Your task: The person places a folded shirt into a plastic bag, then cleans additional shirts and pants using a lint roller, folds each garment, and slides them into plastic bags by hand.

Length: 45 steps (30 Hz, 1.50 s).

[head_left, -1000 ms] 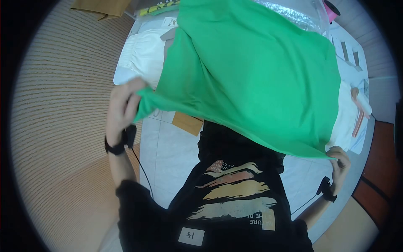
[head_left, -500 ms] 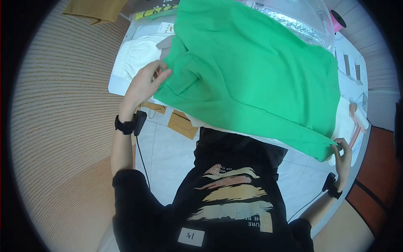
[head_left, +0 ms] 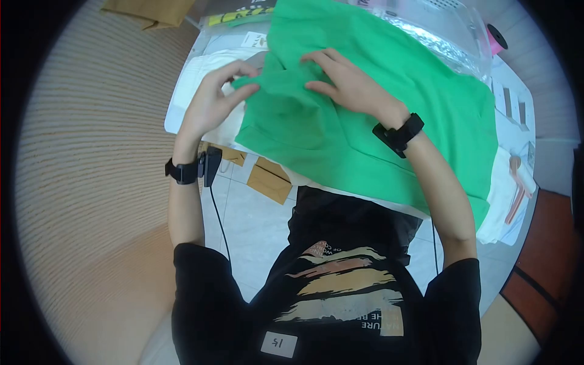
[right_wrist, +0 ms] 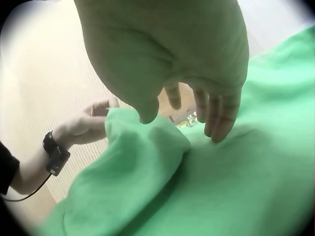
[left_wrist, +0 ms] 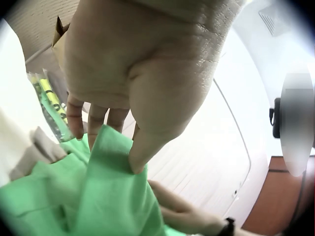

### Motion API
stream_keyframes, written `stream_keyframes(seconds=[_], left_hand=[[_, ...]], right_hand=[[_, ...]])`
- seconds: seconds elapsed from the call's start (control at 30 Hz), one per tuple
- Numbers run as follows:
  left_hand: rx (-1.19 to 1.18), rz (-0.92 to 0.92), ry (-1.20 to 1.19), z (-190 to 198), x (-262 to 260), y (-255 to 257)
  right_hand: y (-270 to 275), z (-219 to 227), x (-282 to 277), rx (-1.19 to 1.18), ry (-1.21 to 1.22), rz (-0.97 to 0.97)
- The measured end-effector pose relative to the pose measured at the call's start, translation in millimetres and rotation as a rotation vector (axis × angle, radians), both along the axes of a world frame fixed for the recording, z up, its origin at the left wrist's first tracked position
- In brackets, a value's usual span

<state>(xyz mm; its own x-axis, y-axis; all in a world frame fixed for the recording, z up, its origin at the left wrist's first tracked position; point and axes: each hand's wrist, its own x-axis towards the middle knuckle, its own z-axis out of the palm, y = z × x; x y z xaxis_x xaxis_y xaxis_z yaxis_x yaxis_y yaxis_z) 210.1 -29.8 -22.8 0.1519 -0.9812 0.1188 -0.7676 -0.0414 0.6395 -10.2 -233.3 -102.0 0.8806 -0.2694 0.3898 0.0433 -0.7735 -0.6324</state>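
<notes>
A plain green cloth [head_left: 420, 128] is spread, wrinkled, across the surface [head_left: 505, 76], partly over white fabric [head_left: 497, 194]. Toward its left side a raised fold is pinched between thumb and fingers [left_wrist: 98, 115] of the left hand [head_left: 210, 100]; the right hand [head_left: 356, 88] is held just beside, fingers apart.

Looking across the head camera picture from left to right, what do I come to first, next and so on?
Brown paper, left hand pinching the green cloth, right hand over that cloth, pink-and-black spool.
</notes>
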Motion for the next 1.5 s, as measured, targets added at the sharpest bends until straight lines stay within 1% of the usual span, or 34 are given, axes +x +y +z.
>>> stream_keyframes(seconds=[0.03, 0.07, 0.13, 0.17, 0.2, 0.27, 0.3, 0.37, 0.43, 0.47, 0.5, 0.53, 0.6, 0.67, 0.73, 0.77, 0.83, 0.87, 0.93, 0.97, 1.03, 1.07, 1.13, 1.17, 1.23, 1.27, 1.33, 1.37, 1.43, 1.47, 1.5], left_hand=[[-0.03, -0.02, 0.047, 5, 2, -2], [-0.027, 0.002, 0.051, 6, 1, -4], [-0.035, 0.077, 0.267, 2, 1, -15], [-0.109, 0.106, 0.212, -11, 7, -21], [-0.106, 0.107, 0.218, -25, 9, -24], [-0.335, 0.324, 0.101, -40, 0, -30], [-0.33, 0.317, 0.107, -42, 0, -22], [0.102, 0.388, -0.219, -41, -2, 10], [0.232, 0.339, -0.194, -48, -19, 40], [0.239, 0.341, -0.185, -49, -25, 47], [0.305, 0.359, -0.2, -50, -32, 51], [0.371, 0.375, -0.215, -51, -36, 54], [0.354, 0.402, -0.17, -55, -37, 53], [0.338, 0.424, -0.127, -57, -35, 59], [0.197, 0.395, 0.198, -55, -21, 77], [0.202, 0.392, 0.195, -54, -17, 90], [0.267, 0.414, 0.444, -51, -13, 110], [0.269, 0.417, 0.447, -53, -14, 112], [0.337, 0.2, 0.286, -52, -16, 114], [0.337, 0.202, 0.285, -54, -18, 112], [0.368, 0.367, 0.423, -62, -22, 107], [0.367, 0.364, 0.422, -66, -22, 108], [0.264, 0.376, 0.362, -75, -21, 110], [0.263, 0.372, 0.36, -80, -19, 113], [0.179, 0.349, 0.114, -82, -17, 119], [0.182, 0.352, 0.114, -82, -18, 119], [0.226, 0.401, 0.03, -80, -24, 115], [0.225, 0.402, 0.029, -77, -25, 114], [0.249, 0.41, -0.013, -73, -30, 111], [0.244, 0.399, -0.008, -74, -28, 111], [0.235, 0.409, 0.006, -76, -24, 113]], right_hand=[[1, -2, 12, 0.006, 0.012, 0.052], [0, 0, 15, 0.009, 0.016, 0.074], [-12, 14, 8, 0.354, 0.201, 0.187], [-10, 32, 2, 0.462, 0.313, 0.095], [-15, 25, 2, 0.466, 0.319, 0.095], [-22, 13, 0, 0.443, 0.015, -0.15], [-25, 7, -10, 0.447, 0.018, -0.16], [-20, 11, -37, -0.096, -0.102, -0.376], [2, 37, -72, -0.008, 0.189, -0.36], [17, 42, -81, 0.047, 0.351, -0.297], [31, 45, -86, 0.103, 0.51, -0.232], [44, 43, -88, 0.107, 0.515, -0.229], [65, 31, -88, 0.134, 0.489, -0.215], [75, 24, -87, 0.14, 0.486, -0.229], [85, 26, -90, 0.319, 0.443, -0.252], [91, 26, -93, 0.326, 0.442, -0.254], [100, 22, -99, 0.599, 0.314, -0.245], [102, 17, -100, 0.601, 0.318, -0.243], [104, 10, -102, 0.609, 0.386, -0.231], [105, 10, -100, 0.609, 0.386, -0.229], [108, 12, -97, 0.59, 0.374, -0.264], [109, 13, -95, 0.589, 0.372, -0.267], [113, 11, -94, 0.539, 0.296, -0.313], [114, 9, -96, 0.539, 0.293, -0.317], [118, 5, -100, 0.597, 0.305, -0.304], [118, 5, -101, 0.6, 0.307, -0.301], [116, 9, -106, 0.403, 0.361, -0.309], [114, 11, -112, 0.402, 0.36, -0.308], [111, 18, -128, 0.071, 0.423, -0.234], [111, 21, -133, 0.066, 0.427, -0.246], [110, 24, -141, 0.07, 0.486, -0.271]])
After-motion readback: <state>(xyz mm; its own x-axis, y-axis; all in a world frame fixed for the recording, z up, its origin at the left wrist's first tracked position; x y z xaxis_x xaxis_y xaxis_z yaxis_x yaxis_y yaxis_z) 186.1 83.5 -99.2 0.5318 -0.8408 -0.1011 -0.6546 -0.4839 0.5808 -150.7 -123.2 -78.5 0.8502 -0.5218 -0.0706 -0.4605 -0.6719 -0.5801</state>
